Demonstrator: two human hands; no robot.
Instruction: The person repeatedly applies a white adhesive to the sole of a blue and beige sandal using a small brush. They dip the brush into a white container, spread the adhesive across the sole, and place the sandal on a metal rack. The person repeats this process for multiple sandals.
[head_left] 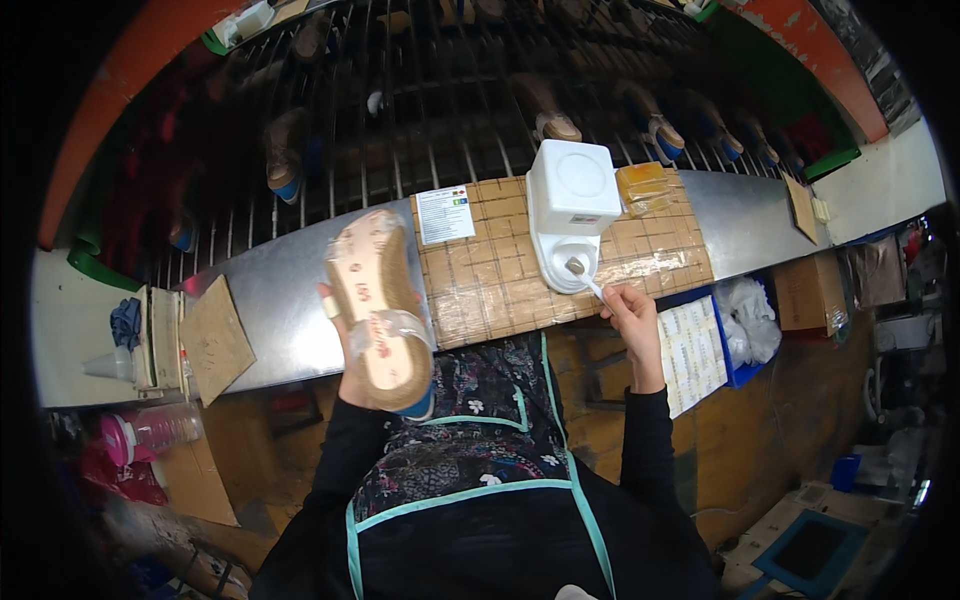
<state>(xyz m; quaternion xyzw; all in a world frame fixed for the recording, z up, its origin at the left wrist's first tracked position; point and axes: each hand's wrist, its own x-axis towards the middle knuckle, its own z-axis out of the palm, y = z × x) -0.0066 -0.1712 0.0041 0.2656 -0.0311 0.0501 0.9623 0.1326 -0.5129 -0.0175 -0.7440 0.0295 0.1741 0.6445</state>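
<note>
My left hand (334, 312) is closed round the side of a tan shoe on a last (362, 265). The shoe stands tilted with its pale, marked underside toward me, a clear band across it and blue at its lower end. My right hand (632, 318) pinches the white handle of a brush (594, 288). The brush's head reaches into the round cup (572, 262) at the front of a white plastic glue dispenser (572, 190). This dispenser sits on a taped cardboard mat (480, 300).
An amber block (645, 190) lies beside the dispenser, and a printed sheet (444, 215) at the mat's far left. Beyond the metal table (280, 300), a rack of rods (400, 150) carries several shoes (286, 155). A blue bin (745, 372) holds clear plastic at the right.
</note>
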